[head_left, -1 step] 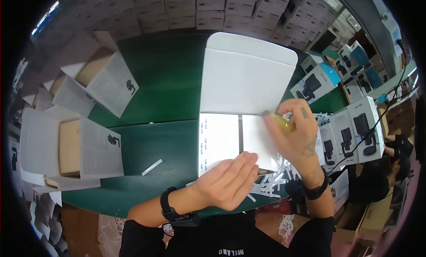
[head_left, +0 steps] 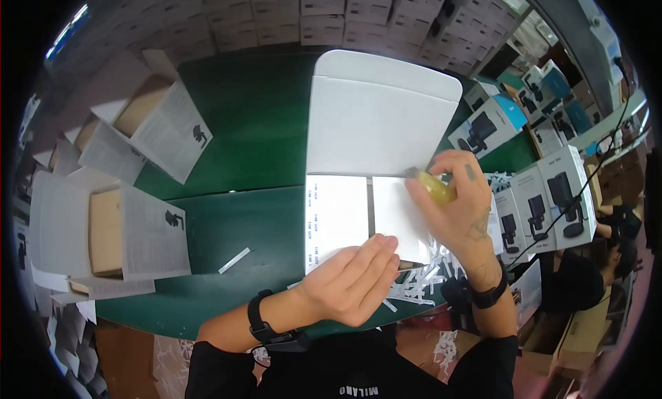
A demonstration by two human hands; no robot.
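In front of me lies a white cardboard box [head_left: 383,116] with its lid folded back. Two white flaps [head_left: 336,209] cover its inside, parted by a narrow grey gap. A strip with blue print runs down the left edge. My left hand [head_left: 352,282] rests at the near edge, fingers stretched out together and tips on the flaps by the gap. Above the right flap, my right hand [head_left: 462,199] is closed round a yellow translucent tool [head_left: 436,187] with a dark grey tip. The tip is near the box's far right side. Its exact kind is unclear.
Open white boxes with brown cardboard inside [head_left: 107,230] stand at the left. At the right are printed product boxes [head_left: 562,199], a cable [head_left: 589,192] and a heap of paper strips [head_left: 420,285]. A single strip [head_left: 234,260] lies on the green table [head_left: 248,220]. A person [head_left: 579,275] is at far right.
The whole view has shifted very slightly. My right hand with the yellow tool has barely moved; my left hand stays on the flaps.
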